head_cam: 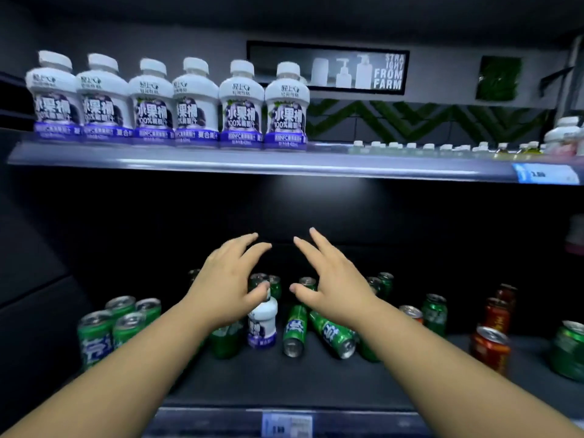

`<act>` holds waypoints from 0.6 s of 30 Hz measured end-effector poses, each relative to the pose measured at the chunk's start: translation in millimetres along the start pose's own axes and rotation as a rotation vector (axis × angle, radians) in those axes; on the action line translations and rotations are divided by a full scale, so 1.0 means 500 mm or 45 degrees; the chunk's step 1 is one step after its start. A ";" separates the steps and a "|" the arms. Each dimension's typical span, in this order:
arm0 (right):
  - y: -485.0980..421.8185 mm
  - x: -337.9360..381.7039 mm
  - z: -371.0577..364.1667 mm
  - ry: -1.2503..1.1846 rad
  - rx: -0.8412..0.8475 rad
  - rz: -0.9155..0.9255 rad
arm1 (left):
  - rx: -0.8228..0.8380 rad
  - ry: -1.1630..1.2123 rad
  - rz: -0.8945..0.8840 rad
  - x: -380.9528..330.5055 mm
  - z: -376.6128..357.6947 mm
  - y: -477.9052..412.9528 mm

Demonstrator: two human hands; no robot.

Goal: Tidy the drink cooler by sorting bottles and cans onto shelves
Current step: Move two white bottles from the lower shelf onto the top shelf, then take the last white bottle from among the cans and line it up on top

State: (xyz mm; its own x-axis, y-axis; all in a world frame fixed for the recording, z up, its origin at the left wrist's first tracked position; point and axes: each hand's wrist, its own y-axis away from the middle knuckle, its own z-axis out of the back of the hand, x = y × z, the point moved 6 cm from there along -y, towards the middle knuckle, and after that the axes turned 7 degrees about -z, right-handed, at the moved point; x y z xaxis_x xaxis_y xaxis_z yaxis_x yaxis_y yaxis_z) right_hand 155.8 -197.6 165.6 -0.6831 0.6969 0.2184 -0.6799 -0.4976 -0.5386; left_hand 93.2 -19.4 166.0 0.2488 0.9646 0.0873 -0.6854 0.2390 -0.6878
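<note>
Both my hands reach into the cooler above the lower shelf [284, 380]. My left hand [226, 284] and my right hand [331, 286] are open with fingers spread, holding nothing. Just below my left thumb stands a single white juice bottle [262, 324] among green cans. Two green cans [294, 330] [333, 335] lie on their sides under my right hand. More green cans [117, 327] stand upright at the left. Several matching white juice bottles [164, 105] stand in a row on the left of the upper shelf [284, 165].
Red cans [491, 346] stand at the right of the lower shelf, with another green can [568, 352] at the far right edge. Small bottles [442, 150] line the back right of the upper shelf. A price tag [286, 423] hangs on the lower shelf's front rail.
</note>
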 end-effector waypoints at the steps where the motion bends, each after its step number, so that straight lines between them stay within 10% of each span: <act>1: 0.015 -0.018 -0.017 -0.041 0.070 -0.046 | 0.053 0.082 0.080 0.002 -0.023 0.022; 18: 0.081 -0.099 -0.291 -0.378 0.490 -0.347 | 0.248 0.303 0.686 0.089 -0.208 0.258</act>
State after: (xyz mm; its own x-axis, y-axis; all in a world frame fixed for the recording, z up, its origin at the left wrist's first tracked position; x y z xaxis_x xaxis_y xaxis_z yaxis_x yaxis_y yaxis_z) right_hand 200.9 -177.4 14.6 -0.4769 0.6790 0.5582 -0.8528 -0.5113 -0.1066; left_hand 87.2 42.7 6.2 -0.0361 0.9095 -0.4142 -0.8639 -0.2368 -0.4446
